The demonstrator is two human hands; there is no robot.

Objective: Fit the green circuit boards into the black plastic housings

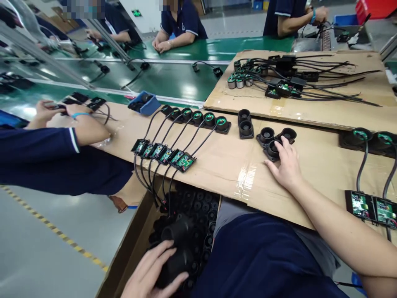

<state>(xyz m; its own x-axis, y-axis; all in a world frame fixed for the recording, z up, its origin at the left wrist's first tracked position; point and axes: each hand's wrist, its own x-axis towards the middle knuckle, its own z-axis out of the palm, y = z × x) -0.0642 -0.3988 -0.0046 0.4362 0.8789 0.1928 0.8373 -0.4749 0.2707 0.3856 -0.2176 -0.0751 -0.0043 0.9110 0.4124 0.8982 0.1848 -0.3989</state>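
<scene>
Over an open carton (124,244) packed with black parts, my left hand (155,269) is closed round black round plastic housings (178,258), apparently two. My right hand (287,165) rests at a small group of similar housings on the cardboard-covered bench (217,174). Its fingers lie on the rim of the nearest housing (273,150), the thumb by its flange. Two more housings, one at the left (266,134) and one behind the fingers (288,133), touch or nearly touch it. Another pair of housings (245,124) stands further left.
A row of housings with green circuit boards (197,118) is cabled to open board cases (166,153). More wired units (359,203) lie at right. Wired assemblies (285,85) cover a raised cardboard sheet. A blue bin (149,104) stands near a co-worker's arm (89,132). Other people sit behind.
</scene>
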